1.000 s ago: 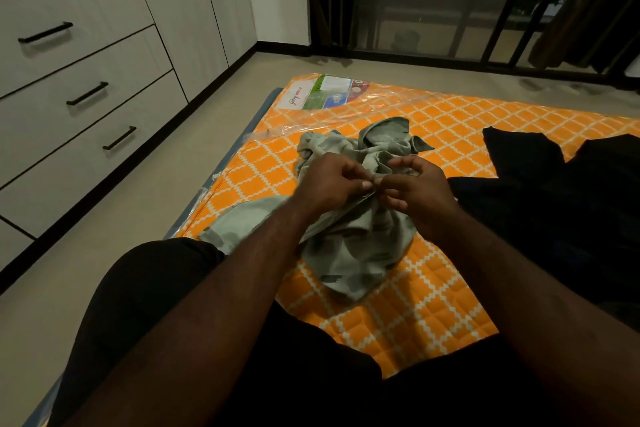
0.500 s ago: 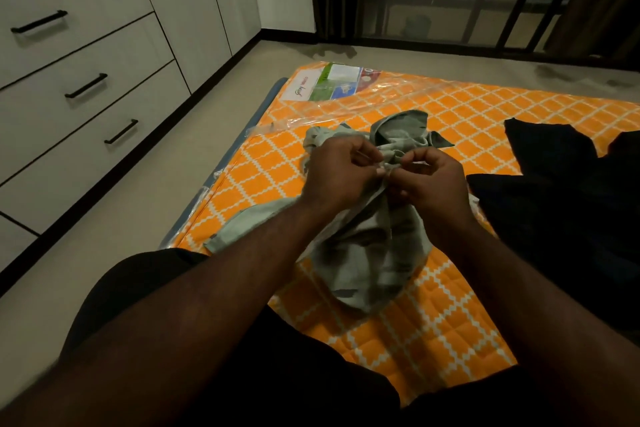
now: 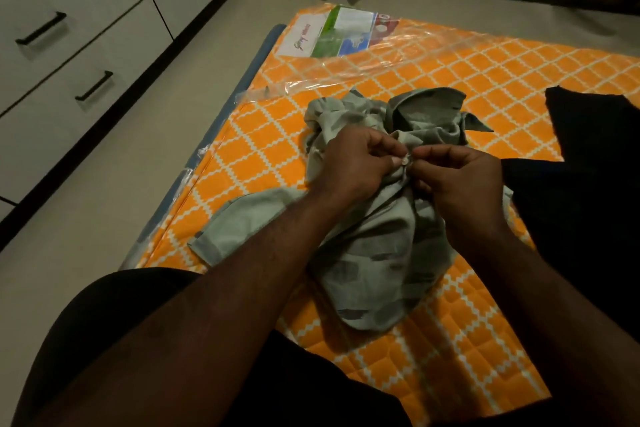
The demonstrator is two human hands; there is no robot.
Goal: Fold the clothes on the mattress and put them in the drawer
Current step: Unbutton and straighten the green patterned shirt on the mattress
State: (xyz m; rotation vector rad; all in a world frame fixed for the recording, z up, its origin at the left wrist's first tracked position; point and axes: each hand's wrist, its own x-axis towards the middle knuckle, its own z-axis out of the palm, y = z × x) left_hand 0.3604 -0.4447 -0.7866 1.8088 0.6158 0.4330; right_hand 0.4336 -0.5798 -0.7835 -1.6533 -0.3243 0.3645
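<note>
Both hands meet over a crumpled grey-green shirt point(image 3: 377, 260) lying near the left edge of the orange quilted mattress point(image 3: 273, 149). The left hand point(image 3: 356, 165) and right hand point(image 3: 460, 180) each pinch a bunch of its fabric between thumb and fingertips, almost touching around a small pale spot, possibly a button; the dim light makes it hard to tell. A dark garment point(image 3: 588, 191) lies just right of the shirt. 2 closed drawers point(image 3: 79, 55) face the mattress from across the floor.

L hand point(image 3: 356, 166) + R hand point(image 3: 464, 180) | now pinch button point(image 3: 406, 159) | shirt point(image 3: 377, 263) bunched tighter
</note>
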